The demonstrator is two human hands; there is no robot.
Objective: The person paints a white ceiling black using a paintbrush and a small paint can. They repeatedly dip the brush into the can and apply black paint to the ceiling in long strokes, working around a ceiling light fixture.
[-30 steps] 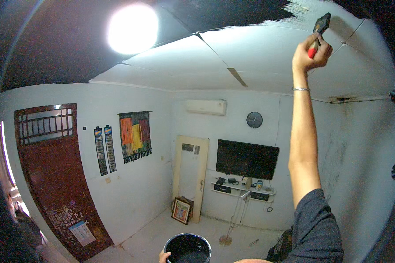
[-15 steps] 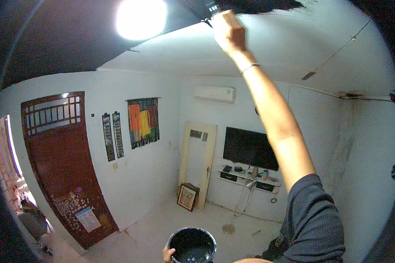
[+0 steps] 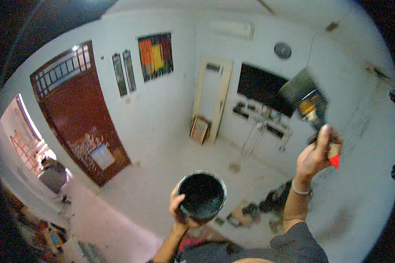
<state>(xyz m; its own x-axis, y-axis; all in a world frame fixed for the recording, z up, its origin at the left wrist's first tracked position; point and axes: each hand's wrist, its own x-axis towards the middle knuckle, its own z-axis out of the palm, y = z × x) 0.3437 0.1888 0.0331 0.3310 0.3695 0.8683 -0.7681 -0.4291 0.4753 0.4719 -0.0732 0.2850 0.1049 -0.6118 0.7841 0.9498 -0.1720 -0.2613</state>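
Observation:
My left hand grips a round black bucket low in the middle of the view, thumb over its rim, the other fingers around its side. The bucket's inside is dark and glossy; how full it is cannot be made out. On the right, my right hand is closed around the handle of a wide paintbrush. Its dark, blurred bristles point up and to the left, in front of the television, and a red tip sticks out below my fist. Brush and bucket are well apart.
A dark red door stands at the left. On the far wall hang a television and a shelf, beside a leaning cream door panel and picture frames. Several blurred items lie on the floor by my right arm.
My right hand has come down from the ceiling with the paintbrush, to the right of the bucket. The view has tilted downward. The bucket, still in my left hand, now shows higher in view.

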